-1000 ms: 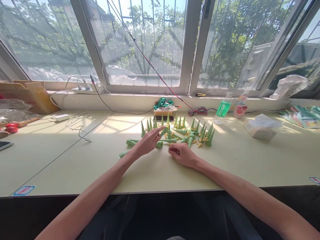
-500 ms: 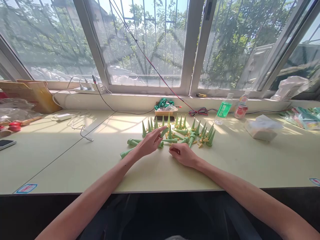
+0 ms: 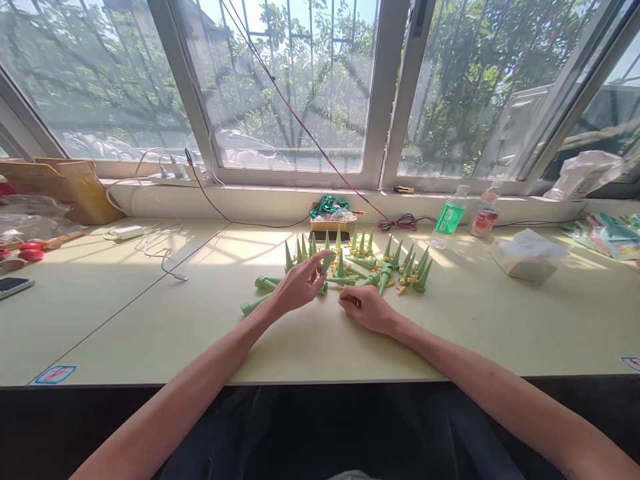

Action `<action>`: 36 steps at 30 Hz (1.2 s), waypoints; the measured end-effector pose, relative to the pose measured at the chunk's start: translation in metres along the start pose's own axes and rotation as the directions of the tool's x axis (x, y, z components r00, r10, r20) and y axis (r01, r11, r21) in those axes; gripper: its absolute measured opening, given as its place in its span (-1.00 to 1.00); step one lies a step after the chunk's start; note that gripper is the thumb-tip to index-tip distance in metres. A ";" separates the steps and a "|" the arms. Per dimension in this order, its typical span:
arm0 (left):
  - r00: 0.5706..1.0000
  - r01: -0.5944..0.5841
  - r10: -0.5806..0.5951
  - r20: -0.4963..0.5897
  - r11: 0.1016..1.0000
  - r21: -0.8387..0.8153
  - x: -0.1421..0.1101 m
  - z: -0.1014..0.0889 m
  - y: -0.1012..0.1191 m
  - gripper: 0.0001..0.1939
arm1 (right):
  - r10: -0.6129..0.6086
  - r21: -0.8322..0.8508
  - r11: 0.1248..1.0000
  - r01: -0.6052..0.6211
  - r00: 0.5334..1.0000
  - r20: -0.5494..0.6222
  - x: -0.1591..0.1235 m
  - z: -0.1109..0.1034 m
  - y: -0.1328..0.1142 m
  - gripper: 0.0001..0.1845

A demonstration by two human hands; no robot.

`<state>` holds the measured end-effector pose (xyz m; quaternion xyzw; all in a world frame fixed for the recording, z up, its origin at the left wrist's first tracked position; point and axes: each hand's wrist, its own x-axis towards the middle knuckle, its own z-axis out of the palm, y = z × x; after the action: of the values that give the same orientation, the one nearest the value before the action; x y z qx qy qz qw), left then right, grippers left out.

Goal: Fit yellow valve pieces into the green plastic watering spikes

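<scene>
My left hand point(image 3: 299, 285) is closed around a green plastic cone-shaped watering spike point(image 3: 327, 262), which juts out past the thumb and fingers, tilted. To its right, my right hand point(image 3: 369, 309) rests on the table with the fingers curled; whatever lies inside them is hidden. Beyond both hands, several green spikes stand point up, among them an upright spike point(image 3: 421, 275) on the right side. Other spikes lie flat, such as a lying spike point(image 3: 255, 305) left of my left hand. Small yellow valve pieces point(image 3: 401, 291) are scattered among them.
At the back stand a small box with green cords point(image 3: 329, 212), a green-labelled bottle point(image 3: 449, 219) and a pink-labelled bottle point(image 3: 484, 220). A tissue pack point(image 3: 527, 255) sits to the right. White cables point(image 3: 165, 257) and a phone point(image 3: 14, 287) lie on the left.
My left index finger, stretched out before, has bent in towards the spike. The right hand has stayed in the same place; the view has shifted very slightly.
</scene>
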<state>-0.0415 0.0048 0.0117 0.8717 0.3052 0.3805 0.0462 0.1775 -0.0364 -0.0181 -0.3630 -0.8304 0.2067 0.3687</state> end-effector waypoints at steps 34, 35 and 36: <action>0.947 0.322 -0.263 0.187 0.741 -0.589 -0.001 0.015 0.025 -0.65 | 0.006 -0.004 1.000 -0.006 1.000 -0.011 0.000 -0.001 -0.005 -0.74; 0.947 0.320 -0.264 0.182 0.740 -0.591 -0.001 0.015 0.024 -0.67 | 0.007 -0.003 1.000 -0.007 1.000 -0.010 0.000 -0.001 -0.005 -0.74; 0.947 0.321 -0.268 0.180 0.738 -0.593 -0.001 0.016 0.023 -0.69 | 0.005 -0.003 1.000 -0.005 1.000 -0.010 0.000 -0.002 -0.006 -0.74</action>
<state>-0.0192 -0.0122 0.0073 0.7643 0.2964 0.4104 0.3995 0.1759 -0.0397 -0.0134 -0.3669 -0.8278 0.2045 0.3719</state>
